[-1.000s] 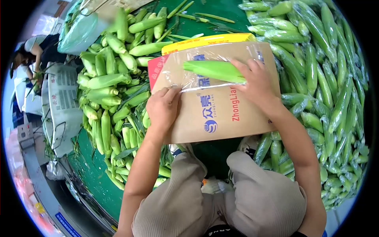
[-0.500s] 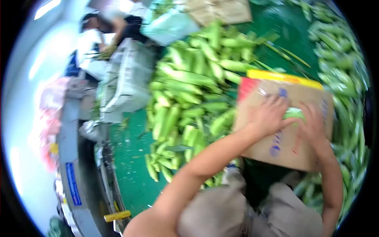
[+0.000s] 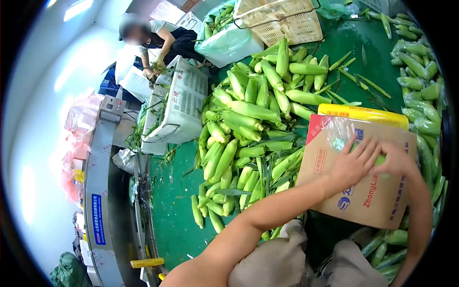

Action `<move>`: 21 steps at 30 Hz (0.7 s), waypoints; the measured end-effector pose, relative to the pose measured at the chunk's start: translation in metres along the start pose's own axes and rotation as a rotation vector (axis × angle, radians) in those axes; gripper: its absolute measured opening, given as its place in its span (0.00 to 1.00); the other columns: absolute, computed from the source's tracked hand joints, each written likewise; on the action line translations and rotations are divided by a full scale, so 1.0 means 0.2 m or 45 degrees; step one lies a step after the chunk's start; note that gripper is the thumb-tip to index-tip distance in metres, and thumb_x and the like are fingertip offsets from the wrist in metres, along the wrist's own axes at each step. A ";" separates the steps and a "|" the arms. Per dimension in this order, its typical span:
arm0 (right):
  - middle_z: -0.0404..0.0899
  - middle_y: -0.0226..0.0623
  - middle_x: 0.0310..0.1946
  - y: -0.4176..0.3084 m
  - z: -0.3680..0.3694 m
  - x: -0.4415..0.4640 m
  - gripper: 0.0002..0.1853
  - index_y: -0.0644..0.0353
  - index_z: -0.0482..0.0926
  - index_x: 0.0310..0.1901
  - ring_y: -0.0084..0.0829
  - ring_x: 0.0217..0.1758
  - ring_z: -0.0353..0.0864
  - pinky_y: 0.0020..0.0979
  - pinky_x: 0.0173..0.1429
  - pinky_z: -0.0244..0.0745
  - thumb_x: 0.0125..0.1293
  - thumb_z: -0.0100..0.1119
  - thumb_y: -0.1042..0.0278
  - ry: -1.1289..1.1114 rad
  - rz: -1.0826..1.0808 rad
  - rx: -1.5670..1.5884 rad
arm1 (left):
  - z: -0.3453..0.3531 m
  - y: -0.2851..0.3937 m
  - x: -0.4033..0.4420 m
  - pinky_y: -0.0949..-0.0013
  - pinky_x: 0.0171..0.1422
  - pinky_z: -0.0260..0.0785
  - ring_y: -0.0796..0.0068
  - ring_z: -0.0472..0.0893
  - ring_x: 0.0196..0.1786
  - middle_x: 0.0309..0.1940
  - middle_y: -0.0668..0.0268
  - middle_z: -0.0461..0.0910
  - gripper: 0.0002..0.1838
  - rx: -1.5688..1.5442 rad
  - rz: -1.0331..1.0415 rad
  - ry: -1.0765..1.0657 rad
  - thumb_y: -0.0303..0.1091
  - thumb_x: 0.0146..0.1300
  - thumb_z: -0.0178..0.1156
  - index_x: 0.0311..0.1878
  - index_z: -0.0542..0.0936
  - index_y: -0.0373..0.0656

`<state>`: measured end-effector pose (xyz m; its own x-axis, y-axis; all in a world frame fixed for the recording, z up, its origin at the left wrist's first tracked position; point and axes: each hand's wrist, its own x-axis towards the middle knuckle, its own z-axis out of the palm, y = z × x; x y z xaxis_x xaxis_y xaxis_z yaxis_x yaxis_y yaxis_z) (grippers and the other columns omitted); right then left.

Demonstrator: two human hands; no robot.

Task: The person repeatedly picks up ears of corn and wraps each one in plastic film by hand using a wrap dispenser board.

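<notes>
While the ear of corn [image 3: 380,160] lies on the cardboard box [image 3: 313,179], mostly hidden between the two hands, the left hand [image 3: 355,161] reaches over it with fingers extended and slightly apart; the right hand [image 3: 396,160] bends at the ear's near side, and whether its fingers close on the ear I cannot tell; clear film [image 3: 337,131] lies crumpled on the box beside the left hand; the yellow box [image 3: 363,115] sits along the cardboard box's far edge; unwrapped corn [image 3: 246,112] is heaped to the left on the green floor [image 3: 179,203], wrapped corn [image 3: 427,110] to the right; a person [image 3: 165,40] bends by a white crate [image 3: 184,95].
</notes>
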<state>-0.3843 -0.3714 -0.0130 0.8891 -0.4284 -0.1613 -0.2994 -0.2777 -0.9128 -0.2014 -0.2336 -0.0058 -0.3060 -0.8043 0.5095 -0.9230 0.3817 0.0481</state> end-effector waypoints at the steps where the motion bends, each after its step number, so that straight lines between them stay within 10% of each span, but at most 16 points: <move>1: 0.86 0.50 0.51 -0.05 0.01 -0.03 0.29 0.66 0.86 0.48 0.51 0.54 0.85 0.41 0.62 0.78 0.49 0.83 0.55 -0.142 0.214 -0.056 | 0.01 0.00 -0.04 0.48 0.65 0.68 0.57 0.79 0.57 0.56 0.60 0.80 0.29 -0.042 -0.007 -0.108 0.35 0.64 0.59 0.69 0.74 0.38; 4: 0.88 0.44 0.52 -0.22 0.00 -0.07 0.22 0.63 0.88 0.42 0.47 0.52 0.87 0.39 0.61 0.79 0.54 0.79 0.53 -0.290 0.466 -0.476 | -0.02 0.06 -0.07 0.58 0.58 0.74 0.61 0.82 0.50 0.47 0.63 0.82 0.27 -0.110 -0.108 -0.427 0.35 0.55 0.66 0.60 0.78 0.39; 8: 0.69 0.39 0.77 -0.04 0.06 0.01 0.30 0.53 0.76 0.70 0.49 0.81 0.63 0.46 0.83 0.58 0.68 0.66 0.55 0.196 -0.175 -0.648 | -0.07 0.03 -0.03 0.56 0.50 0.78 0.55 0.86 0.46 0.41 0.57 0.85 0.29 -0.398 -0.274 -0.789 0.33 0.44 0.73 0.53 0.79 0.36; 9: 0.56 0.34 0.84 -0.14 0.07 0.03 0.37 0.49 0.64 0.79 0.44 0.89 0.45 0.52 0.89 0.36 0.71 0.63 0.52 -0.077 0.036 -0.702 | -0.10 0.03 0.01 0.55 0.50 0.79 0.54 0.86 0.45 0.41 0.56 0.85 0.28 -0.429 -0.300 -0.894 0.34 0.44 0.73 0.52 0.80 0.36; 13: 0.57 0.34 0.83 -0.11 0.17 0.07 0.39 0.54 0.65 0.79 0.41 0.89 0.42 0.55 0.89 0.26 0.70 0.63 0.48 -0.090 -0.094 -0.960 | -0.15 0.06 0.02 0.51 0.49 0.81 0.49 0.87 0.44 0.40 0.50 0.87 0.25 -0.748 -0.200 -1.103 0.38 0.43 0.75 0.45 0.84 0.37; 17: 0.59 0.34 0.82 -0.04 0.22 0.06 0.35 0.52 0.69 0.77 0.39 0.88 0.47 0.55 0.88 0.32 0.72 0.60 0.47 0.027 -0.154 -1.077 | -0.24 0.29 -0.28 0.50 0.50 0.80 0.46 0.87 0.45 0.39 0.48 0.88 0.25 -1.085 -0.372 -1.578 0.43 0.40 0.77 0.42 0.88 0.38; 19: 0.67 0.44 0.77 0.10 0.35 0.00 0.35 0.55 0.75 0.72 0.44 0.82 0.61 0.53 0.84 0.52 0.69 0.64 0.42 0.229 -0.432 -1.357 | -0.06 0.42 -0.59 0.50 0.54 0.78 0.49 0.87 0.48 0.42 0.49 0.89 0.27 -1.178 0.162 -2.068 0.47 0.41 0.78 0.44 0.89 0.40; 21: 0.77 0.51 0.67 -0.30 0.43 -0.22 0.39 0.61 0.79 0.64 0.50 0.70 0.76 0.49 0.73 0.70 0.62 0.69 0.37 -0.311 -0.264 -0.473 | -0.07 0.38 -0.72 0.51 0.56 0.78 0.50 0.87 0.49 0.43 0.50 0.89 0.28 -1.297 0.080 -2.171 0.48 0.42 0.78 0.45 0.89 0.41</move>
<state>-0.3767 -0.2617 0.0164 0.9849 -0.1295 -0.1145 -0.1713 -0.6429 -0.7466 -0.2248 -0.0830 -0.0633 -0.7636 -0.0716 -0.6417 -0.6432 -0.0021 0.7657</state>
